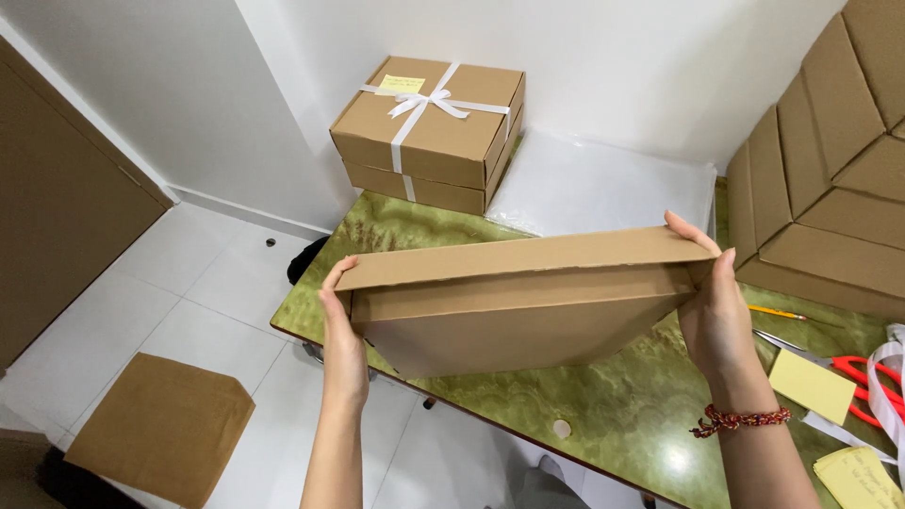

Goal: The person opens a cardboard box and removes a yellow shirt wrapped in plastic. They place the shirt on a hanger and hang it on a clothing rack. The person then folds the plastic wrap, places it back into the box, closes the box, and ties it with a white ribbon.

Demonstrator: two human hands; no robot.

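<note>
- Holding a flat brown cardboard box between both hands, the person kept it tilted in the air above the near edge of the green marbled tabletop.
- The left hand pressed against the box's left end, its fingers curled over the top corner in a grasp.
- The right hand clasped the right end, fingers reaching up over the lid's far corner; a red braided bracelet circled that wrist.
- A closed box tied with white ribbon stood at the tabletop's far left corner, with a clear plastic sheet just beside it.
- Stacked folded cartons rose on the right, well apart from the held box.
- Red scissors, yellow note pads, a pencil and loose white ribbon lay near the right edge.
- A brown cardboard piece sat on the white tiled floor below.
</note>
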